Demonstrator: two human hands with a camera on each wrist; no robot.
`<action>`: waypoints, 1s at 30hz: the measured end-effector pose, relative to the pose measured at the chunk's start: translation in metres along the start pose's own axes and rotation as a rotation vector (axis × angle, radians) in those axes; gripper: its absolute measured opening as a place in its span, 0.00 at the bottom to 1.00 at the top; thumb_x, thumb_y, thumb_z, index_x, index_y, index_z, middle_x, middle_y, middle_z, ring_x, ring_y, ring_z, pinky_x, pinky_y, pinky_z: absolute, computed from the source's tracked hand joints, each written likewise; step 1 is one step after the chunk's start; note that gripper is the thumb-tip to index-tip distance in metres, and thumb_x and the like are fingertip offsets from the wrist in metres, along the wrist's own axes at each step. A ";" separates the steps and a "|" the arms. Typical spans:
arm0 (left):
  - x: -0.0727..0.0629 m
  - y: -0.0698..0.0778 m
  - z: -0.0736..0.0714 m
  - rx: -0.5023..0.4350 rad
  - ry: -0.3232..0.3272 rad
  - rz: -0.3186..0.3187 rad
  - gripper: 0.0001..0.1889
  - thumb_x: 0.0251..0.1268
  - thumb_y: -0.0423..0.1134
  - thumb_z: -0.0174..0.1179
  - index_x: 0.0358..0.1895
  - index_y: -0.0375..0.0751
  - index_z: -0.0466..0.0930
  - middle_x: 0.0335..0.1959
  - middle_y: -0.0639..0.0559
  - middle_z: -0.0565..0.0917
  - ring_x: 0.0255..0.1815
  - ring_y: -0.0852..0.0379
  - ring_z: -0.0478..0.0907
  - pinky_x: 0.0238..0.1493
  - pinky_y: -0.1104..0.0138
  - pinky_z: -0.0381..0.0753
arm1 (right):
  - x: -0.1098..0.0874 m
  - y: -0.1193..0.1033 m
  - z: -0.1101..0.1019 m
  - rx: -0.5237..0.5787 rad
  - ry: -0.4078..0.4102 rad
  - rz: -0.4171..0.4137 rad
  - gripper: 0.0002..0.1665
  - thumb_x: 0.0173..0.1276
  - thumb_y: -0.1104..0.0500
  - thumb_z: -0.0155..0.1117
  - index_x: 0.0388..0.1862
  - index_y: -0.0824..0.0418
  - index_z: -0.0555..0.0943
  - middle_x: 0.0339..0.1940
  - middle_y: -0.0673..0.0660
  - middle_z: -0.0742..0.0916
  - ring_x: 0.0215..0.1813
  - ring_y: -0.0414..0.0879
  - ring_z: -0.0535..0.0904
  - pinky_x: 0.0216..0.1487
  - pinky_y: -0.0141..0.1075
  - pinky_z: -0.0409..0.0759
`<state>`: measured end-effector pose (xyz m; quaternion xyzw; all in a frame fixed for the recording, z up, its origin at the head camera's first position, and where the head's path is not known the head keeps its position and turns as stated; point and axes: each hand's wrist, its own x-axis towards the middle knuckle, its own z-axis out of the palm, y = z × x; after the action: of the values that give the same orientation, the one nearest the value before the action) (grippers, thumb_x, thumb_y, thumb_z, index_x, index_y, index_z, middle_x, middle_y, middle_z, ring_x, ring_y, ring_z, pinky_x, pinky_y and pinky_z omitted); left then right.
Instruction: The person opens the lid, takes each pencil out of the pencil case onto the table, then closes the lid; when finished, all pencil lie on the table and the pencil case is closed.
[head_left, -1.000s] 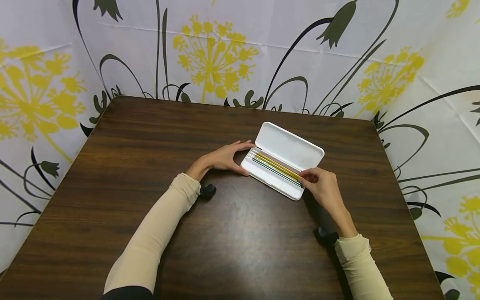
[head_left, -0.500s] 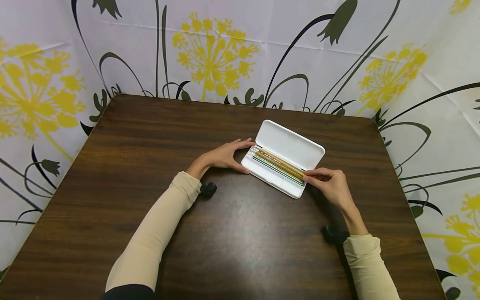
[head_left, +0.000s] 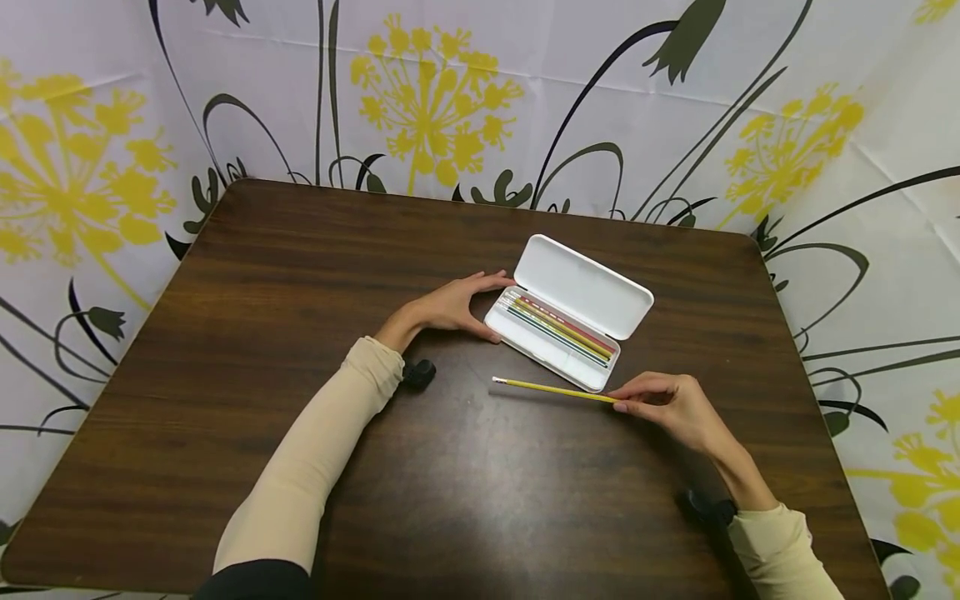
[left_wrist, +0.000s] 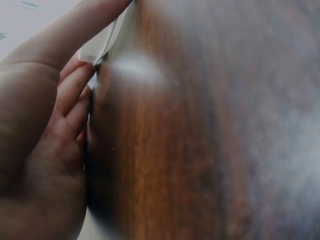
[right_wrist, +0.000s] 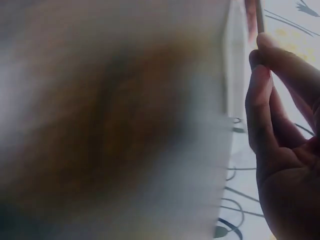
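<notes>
A white pencil case (head_left: 583,286) lies with its lid up at the middle right of the table in the head view. Several pencils (head_left: 561,328), among them yellow, green and reddish ones, lie side by side inside it. My left hand (head_left: 452,307) holds the case's left end between thumb and fingers; a corner of the white case (left_wrist: 99,49) shows between them in the left wrist view. With thumb and fingertips, my right hand (head_left: 670,407) pinches one end of a yellow pencil (head_left: 551,388) over the table in front of the case, its white eraser end pointing left.
The dark wood table (head_left: 247,367) extends around the case. Behind it hangs a white cloth (head_left: 480,100) with yellow and grey flowers. Small black devices (head_left: 420,374) are worn at both wrists.
My right hand has drawn a yellow pencil out of the case and moved it toward the front. The left hand stays at the case's left end. A reddish pencil now shows inside.
</notes>
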<state>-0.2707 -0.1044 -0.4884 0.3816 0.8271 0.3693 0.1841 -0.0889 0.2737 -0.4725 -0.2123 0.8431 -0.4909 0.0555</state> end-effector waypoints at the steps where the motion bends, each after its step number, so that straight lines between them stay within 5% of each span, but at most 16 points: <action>1: 0.000 0.000 0.000 0.000 0.001 0.006 0.51 0.45 0.53 0.78 0.75 0.53 0.61 0.78 0.49 0.54 0.79 0.48 0.41 0.76 0.60 0.41 | -0.001 0.002 0.001 -0.012 -0.009 -0.011 0.10 0.58 0.64 0.75 0.40 0.55 0.90 0.35 0.48 0.88 0.33 0.43 0.81 0.29 0.31 0.81; 30: 0.002 0.000 0.000 -0.001 0.007 0.025 0.50 0.46 0.51 0.78 0.75 0.51 0.62 0.78 0.48 0.55 0.78 0.52 0.44 0.76 0.65 0.39 | 0.000 0.004 0.008 -0.201 0.034 -0.033 0.09 0.55 0.62 0.78 0.36 0.51 0.91 0.32 0.43 0.86 0.32 0.39 0.81 0.31 0.28 0.76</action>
<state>-0.2716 -0.1031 -0.4880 0.3906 0.8226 0.3735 0.1769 -0.0874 0.2688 -0.4802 -0.2221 0.8853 -0.4083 0.0113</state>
